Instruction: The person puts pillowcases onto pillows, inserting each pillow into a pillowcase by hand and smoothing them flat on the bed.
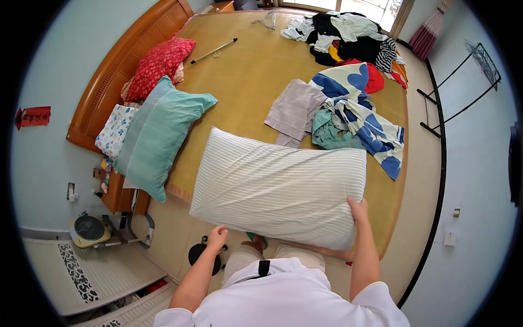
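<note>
A large white pillow with thin grey stripes (283, 188) lies across the near end of the bed, its near side reaching over the edge. My right hand (358, 211) grips its right side, thumb on top and the other fingers hidden beneath. Just below the near left edge of the pillow is my left hand (217, 238). Its fingers are curled closed, with nothing visible in them. Left of the striped pillow, a teal pillow (160, 131) leans toward the wooden headboard.
A red pillow (160, 65) and a floral pillow (115, 129) rest by the headboard (125, 52). Crumpled clothes (354, 41) and blue-white fabric (376, 128) lie on the bed mat (245, 65). A black rack (457, 109) stands right; a fan (90, 229) sits left.
</note>
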The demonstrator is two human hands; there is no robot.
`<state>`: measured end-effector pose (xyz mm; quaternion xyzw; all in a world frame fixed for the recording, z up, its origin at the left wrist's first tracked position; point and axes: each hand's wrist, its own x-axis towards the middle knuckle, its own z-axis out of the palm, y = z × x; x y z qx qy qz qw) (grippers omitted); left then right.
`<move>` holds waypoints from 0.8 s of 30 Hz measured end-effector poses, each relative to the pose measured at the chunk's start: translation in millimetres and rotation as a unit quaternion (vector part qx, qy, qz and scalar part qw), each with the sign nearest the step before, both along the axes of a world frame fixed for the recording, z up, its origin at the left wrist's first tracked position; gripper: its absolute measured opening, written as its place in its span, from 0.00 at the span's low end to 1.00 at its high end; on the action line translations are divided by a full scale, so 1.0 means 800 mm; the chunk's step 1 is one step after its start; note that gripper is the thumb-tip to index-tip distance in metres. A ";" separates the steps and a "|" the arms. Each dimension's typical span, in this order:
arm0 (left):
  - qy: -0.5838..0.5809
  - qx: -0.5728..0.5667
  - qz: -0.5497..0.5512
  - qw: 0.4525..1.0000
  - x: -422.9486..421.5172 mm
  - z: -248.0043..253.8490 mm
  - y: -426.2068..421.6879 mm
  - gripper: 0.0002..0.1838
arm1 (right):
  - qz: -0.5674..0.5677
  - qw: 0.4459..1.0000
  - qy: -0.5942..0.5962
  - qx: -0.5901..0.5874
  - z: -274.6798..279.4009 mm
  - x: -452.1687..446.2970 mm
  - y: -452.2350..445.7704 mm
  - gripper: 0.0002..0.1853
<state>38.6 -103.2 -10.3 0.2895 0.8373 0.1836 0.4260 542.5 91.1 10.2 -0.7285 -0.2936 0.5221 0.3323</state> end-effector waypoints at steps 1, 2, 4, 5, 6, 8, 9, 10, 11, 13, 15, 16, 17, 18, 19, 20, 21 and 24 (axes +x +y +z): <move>-0.002 -0.001 -0.005 1.000 -0.001 0.002 0.006 0.19 | -0.005 1.000 -0.002 -0.001 -0.016 0.010 -0.003 0.22; 0.012 0.006 0.007 1.000 -0.006 0.006 0.014 0.18 | 0.010 1.000 -0.007 0.016 -0.034 0.012 -0.010 0.25; 0.041 0.036 0.017 0.998 -0.026 -0.009 0.027 0.14 | 0.021 0.999 -0.011 0.032 -0.071 0.017 -0.028 0.27; 0.040 0.034 0.012 0.999 -0.038 -0.016 0.039 0.14 | -0.007 0.996 -0.051 0.068 -0.087 0.017 -0.039 0.29; 0.062 0.055 0.016 0.996 -0.050 -0.021 0.055 0.14 | -0.036 0.990 -0.092 0.102 -0.096 0.016 -0.053 0.32; 0.083 0.074 0.018 0.994 -0.079 -0.027 0.096 0.14 | -0.048 0.980 -0.182 0.068 -0.104 0.011 -0.076 0.32; 0.079 0.120 0.013 0.989 -0.095 -0.029 0.122 0.14 | -0.055 0.961 -0.270 0.034 -0.109 0.008 -0.090 0.33; 0.075 0.166 0.007 0.983 -0.113 -0.031 0.150 0.13 | -0.058 0.960 -0.271 0.029 -0.123 0.007 -0.109 0.33; 0.079 0.175 -0.007 0.981 -0.135 -0.036 0.183 0.14 | -0.070 0.955 -0.288 0.002 -0.146 0.011 -0.125 0.34; 0.088 0.192 -0.014 0.977 -0.166 -0.043 0.254 0.14 | -0.075 0.947 -0.311 -0.026 -0.185 0.026 -0.147 0.34; 0.103 0.215 -0.024 0.971 -0.197 -0.052 0.328 0.14 | -0.195 0.973 -0.125 -0.011 -0.212 0.038 -0.166 0.37; 0.113 0.230 -0.037 0.966 -0.213 -0.065 0.362 0.15 | -0.169 0.973 -0.146 -0.054 -0.214 0.041 -0.166 0.38; 0.092 0.244 -0.041 0.965 -0.226 -0.077 0.393 0.16 | -0.169 0.972 -0.150 -0.061 -0.207 0.030 -0.164 0.38; 0.070 0.257 -0.046 0.963 -0.236 -0.091 0.422 0.18 | -0.158 0.966 -0.202 -0.042 -0.194 0.020 -0.156 0.41; 0.087 0.234 -0.052 0.967 -0.245 -0.105 0.447 0.20 | -0.147 0.956 -0.254 -0.025 -0.183 0.010 -0.151 0.43; 0.103 0.210 -0.060 0.970 -0.251 -0.121 0.466 0.23 | -0.151 0.953 -0.258 -0.036 -0.175 0.003 -0.149 0.43; 0.095 0.202 -0.069 0.972 -0.251 -0.124 0.480 0.23 | -0.146 0.958 -0.236 -0.064 -0.165 0.000 -0.148 0.41; -0.092 0.091 0.026 0.991 -0.241 -0.135 0.510 0.25 | -0.137 0.952 -0.256 -0.101 -0.149 -0.009 -0.143 0.38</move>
